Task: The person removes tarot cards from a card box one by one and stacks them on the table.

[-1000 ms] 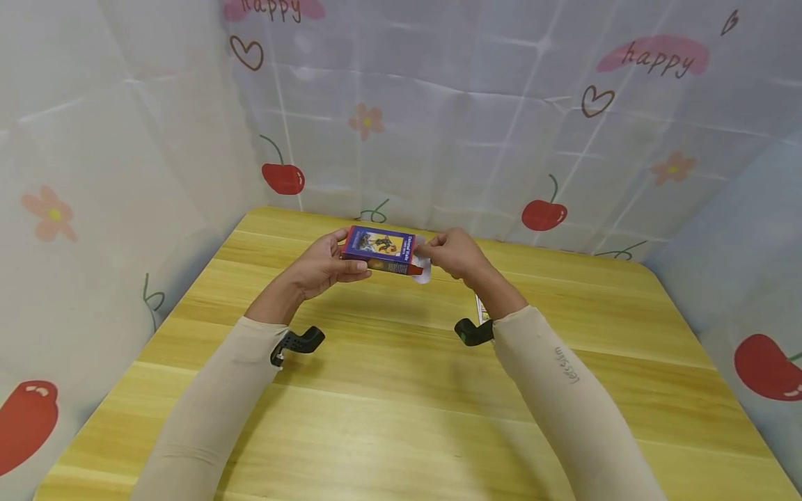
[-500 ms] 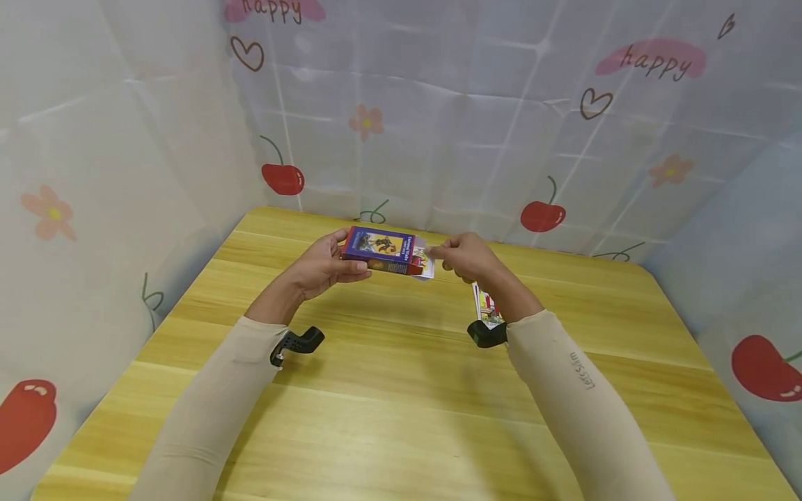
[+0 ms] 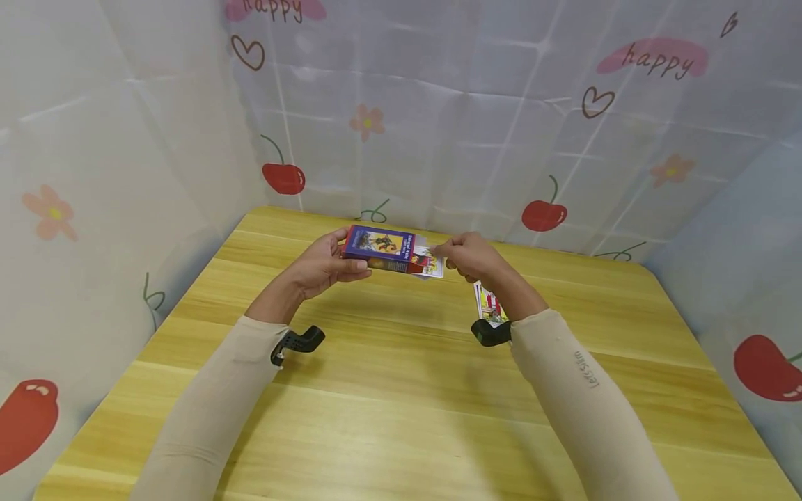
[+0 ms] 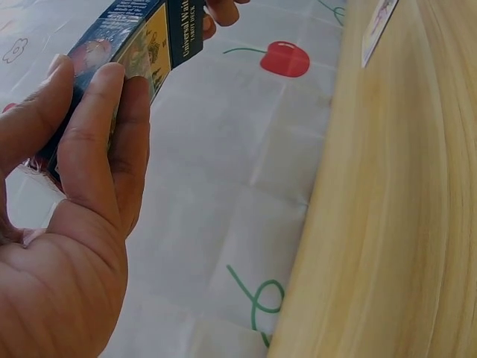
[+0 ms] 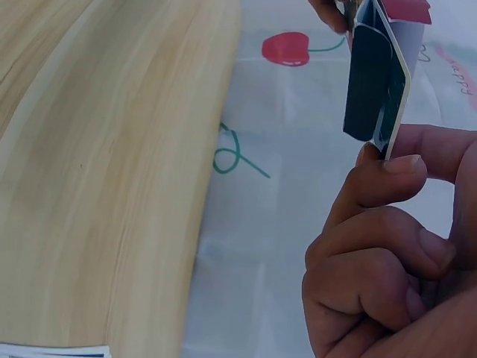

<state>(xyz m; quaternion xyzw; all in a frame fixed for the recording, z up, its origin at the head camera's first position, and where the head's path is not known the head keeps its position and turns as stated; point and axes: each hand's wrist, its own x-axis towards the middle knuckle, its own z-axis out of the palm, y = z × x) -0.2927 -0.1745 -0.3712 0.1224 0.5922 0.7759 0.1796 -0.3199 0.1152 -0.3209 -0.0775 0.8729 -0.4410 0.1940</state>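
Observation:
My left hand point(image 3: 319, 268) grips a blue and red tarot card box point(image 3: 379, 243) above the far part of the table, thumb along its near side. "Universal Waite" is printed by the box's right end. A picture card point(image 3: 432, 270) sticks partway out of that end, below the white flap. Fingertips of my right hand point(image 3: 473, 257) pinch its outer edge. In the right wrist view the card's white edge point(image 5: 405, 89) runs down between thumb and forefinger, beside a dark flap point(image 5: 367, 82). How many cards are pinched, I cannot tell.
More picture cards point(image 3: 490, 306) lie on the wooden table point(image 3: 376, 417) under my right wrist, partly hidden by it. A white printed sheet point(image 3: 426, 125) with cherries and flowers walls the table's back and sides. Each wrist carries a black camera mount point(image 3: 303, 339).
The card has slid rightward out of the box, and more of its picture shows. My right hand and forearm have moved right, uncovering some of the cards on the table. The left hand holds still.

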